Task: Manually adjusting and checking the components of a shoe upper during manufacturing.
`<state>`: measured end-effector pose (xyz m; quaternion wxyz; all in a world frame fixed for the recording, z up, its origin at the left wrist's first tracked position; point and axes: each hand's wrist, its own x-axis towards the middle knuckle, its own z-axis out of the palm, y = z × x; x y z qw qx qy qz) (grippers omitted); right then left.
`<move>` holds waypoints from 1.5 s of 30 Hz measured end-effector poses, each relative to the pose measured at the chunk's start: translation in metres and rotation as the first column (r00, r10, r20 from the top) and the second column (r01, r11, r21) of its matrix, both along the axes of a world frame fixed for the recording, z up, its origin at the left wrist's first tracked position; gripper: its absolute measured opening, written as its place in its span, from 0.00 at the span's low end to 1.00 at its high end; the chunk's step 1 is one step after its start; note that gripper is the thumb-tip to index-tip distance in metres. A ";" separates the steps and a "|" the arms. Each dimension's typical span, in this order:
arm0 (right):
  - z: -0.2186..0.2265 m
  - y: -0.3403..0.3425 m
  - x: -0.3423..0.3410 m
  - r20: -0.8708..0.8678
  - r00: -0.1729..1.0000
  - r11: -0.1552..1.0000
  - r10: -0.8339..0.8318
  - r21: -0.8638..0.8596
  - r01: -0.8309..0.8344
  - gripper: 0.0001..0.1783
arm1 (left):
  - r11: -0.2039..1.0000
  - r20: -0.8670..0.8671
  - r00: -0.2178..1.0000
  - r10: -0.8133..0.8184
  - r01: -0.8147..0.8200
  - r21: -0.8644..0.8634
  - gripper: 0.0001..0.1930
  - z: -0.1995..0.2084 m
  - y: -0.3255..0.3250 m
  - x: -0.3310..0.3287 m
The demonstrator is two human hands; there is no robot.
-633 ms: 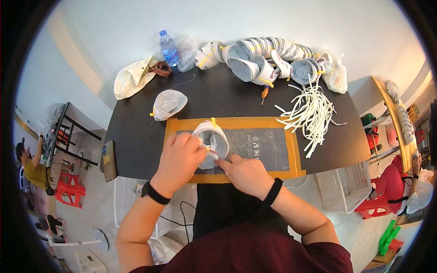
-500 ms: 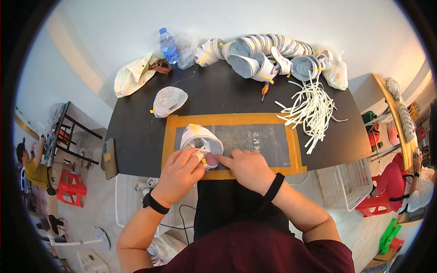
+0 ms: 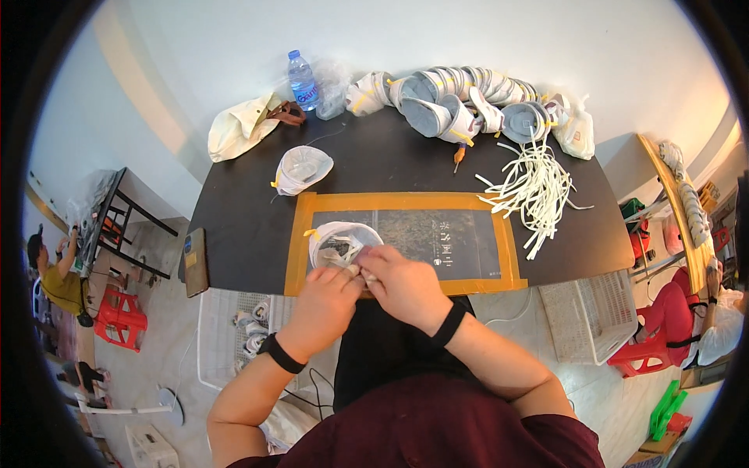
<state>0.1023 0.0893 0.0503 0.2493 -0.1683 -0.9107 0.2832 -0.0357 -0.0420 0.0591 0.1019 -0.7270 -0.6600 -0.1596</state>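
Note:
Close in front of me, a white-and-grey shoe upper (image 3: 343,228) rests at the near edge of the taped work mat (image 3: 402,201). My left hand (image 3: 328,295) and my right hand (image 3: 402,287) meet at its near rim. Both sets of fingers are bent and pinch that rim, with a white strip of lace showing inside the opening. The fingertips partly hide what lies between them. Farther left on the table sits another shoe upper (image 3: 303,169) with a yellow tab. A bundle of white laces (image 3: 534,191) spreads out to the right.
Nested shoe uppers (image 3: 437,101) line the wall side. Near them lies an orange-handled pointed tool (image 3: 459,154). A water bottle (image 3: 303,82), cream bag (image 3: 242,129) and phone (image 3: 196,261) are on the left. White crates (image 3: 589,318) stand below; other people sit at both sides.
My right hand has moved left, up against my left hand at the upper's near rim. The upper has tipped so its opening faces up more. The view has shifted slightly.

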 end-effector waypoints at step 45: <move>-0.011 0.012 -0.034 0.321 0.946 0.999 0.037 -0.002 -0.038 0.36 | 0.943 -0.214 0.968 0.131 -0.189 -0.275 0.08 0.035 0.105 -0.048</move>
